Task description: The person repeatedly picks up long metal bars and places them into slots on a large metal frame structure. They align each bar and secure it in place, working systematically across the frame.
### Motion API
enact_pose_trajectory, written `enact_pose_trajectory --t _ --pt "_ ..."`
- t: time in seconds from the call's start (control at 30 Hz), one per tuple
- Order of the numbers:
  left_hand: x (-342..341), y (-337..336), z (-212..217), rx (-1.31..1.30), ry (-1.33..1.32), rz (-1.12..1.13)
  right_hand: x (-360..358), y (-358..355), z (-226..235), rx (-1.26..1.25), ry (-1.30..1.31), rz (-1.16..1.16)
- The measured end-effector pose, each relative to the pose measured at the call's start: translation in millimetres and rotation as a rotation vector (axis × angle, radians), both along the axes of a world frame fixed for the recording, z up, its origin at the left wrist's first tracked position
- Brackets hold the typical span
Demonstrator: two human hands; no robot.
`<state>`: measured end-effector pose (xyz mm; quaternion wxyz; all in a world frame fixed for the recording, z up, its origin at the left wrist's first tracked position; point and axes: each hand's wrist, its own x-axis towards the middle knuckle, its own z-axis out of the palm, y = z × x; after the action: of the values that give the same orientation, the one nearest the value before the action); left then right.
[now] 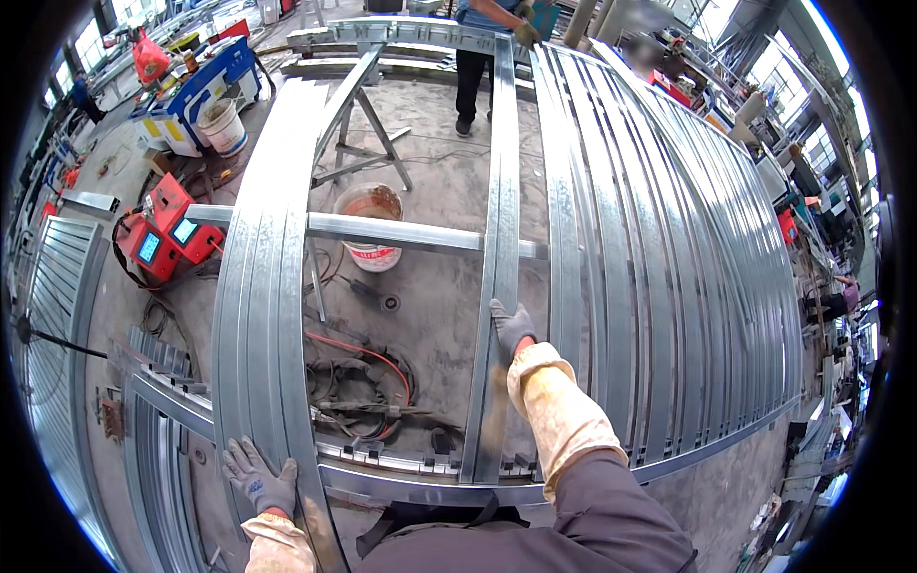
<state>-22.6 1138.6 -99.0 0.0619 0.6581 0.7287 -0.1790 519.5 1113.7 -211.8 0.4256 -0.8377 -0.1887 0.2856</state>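
My left hand (260, 476), in a grey glove, lies on the near end of several long galvanized metal profiles (267, 286) set side by side. Its fingers are spread and the thumb points away from them. Farther forward, my right hand (514, 327), also gloved, grips the right edge of a single long metal bar (499, 229). This bar runs from the near rail (401, 489) to the far rail (420, 34) of a metal frame. A crossbar (401, 232) meets it from the left. The undersides of my right fingers are hidden.
Many parallel metal slats (659, 258) fill the frame's right side. At the far rail stands another person (487, 38) with gloved hands. Below lie a bucket (374, 256) and coiled hoses (358, 392). Red machines (162, 234) with small screens stand on the left.
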Motion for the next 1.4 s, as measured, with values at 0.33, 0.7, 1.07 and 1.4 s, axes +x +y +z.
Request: enact_pose_trajectory --t 0.33,0.7,1.07,1.4 --pt "-3 2 8 -0.032 -0.107 -0.030 23 3 -56 0.057 -0.216 -0.016" --pt "-26 5 4 0.004 -0.205 -0.068 -260 65 13 0.335 -0.048 0.340" --pt "-70 5 -19 0.112 -0.246 -0.200 -402 115 -23 0.173 0.312 0.370" --pt "-73 8 -19 0.128 -0.203 -0.223 -351 124 39 0.194 0.291 0.253"
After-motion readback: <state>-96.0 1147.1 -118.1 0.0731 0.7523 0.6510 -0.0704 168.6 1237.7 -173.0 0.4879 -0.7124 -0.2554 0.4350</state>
